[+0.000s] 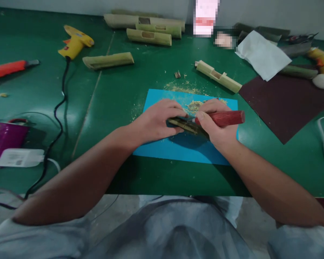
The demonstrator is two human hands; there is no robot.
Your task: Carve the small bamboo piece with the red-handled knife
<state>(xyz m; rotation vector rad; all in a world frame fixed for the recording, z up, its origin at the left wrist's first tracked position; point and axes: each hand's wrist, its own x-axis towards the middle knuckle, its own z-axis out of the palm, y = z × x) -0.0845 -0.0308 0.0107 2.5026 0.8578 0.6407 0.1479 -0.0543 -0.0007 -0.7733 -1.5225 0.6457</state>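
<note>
My left hand [162,118] is closed around the left end of a short bamboo piece [188,126], thumb on the near side and fingers on the far side. My right hand [218,120] grips a carving knife by its red wooden handle [228,118], which points to the right. The metal end of the knife meets the bamboo between my two hands; its tip is partly hidden by my fingers. Beneath both hands lies a blue sheet [162,149]. A heap of pale shavings [194,105] rests on it just beyond my hands.
Cut bamboo tubes [149,37] lie at the back, another [218,76] beyond the sheet. Right are dark sandpaper [278,104] and white paper [263,54]. Left are a yellow glue gun [75,41] with a trailing cord, a red-handled tool [10,68] and a purple box [10,140].
</note>
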